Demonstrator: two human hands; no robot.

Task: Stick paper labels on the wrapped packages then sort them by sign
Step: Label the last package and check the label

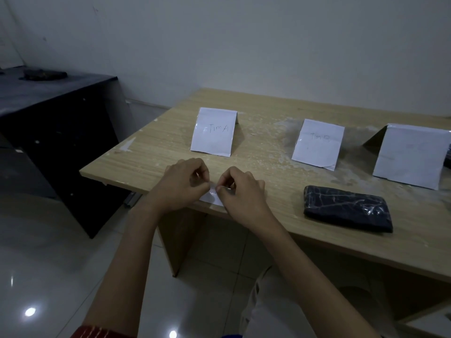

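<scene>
Light wood-grain laminate table [280,172]: fills the middle and right of the frame, its surface scuffed with pale smears.

Small white paper label [211,197]: lower centre of the frame, at the table's near edge, partly hidden by both hands.

Left hand [181,184]: just left of centre, thumb and forefinger pressed together on the label's left side.

Right hand [241,191]: just right of the left hand, fingertips pinching the same label at its right side. The two hands nearly touch.

Dark navy package wrapped in clear shiny film [347,208]: flat, rectangular, lying on the table at centre right, well apart from the hands. No label is seen on its upper face.

Folded white paper sign reading "Tim A" [213,131]: standing tent-wise, upper centre.

Folded white paper sign reading "Tim B" [317,142]: standing to the right of the first.

Third folded white paper sign [411,154]: right edge of the frame; lettering too faint to read.

Dark cabinet [56,132]: left of the frame, beside the table.
</scene>
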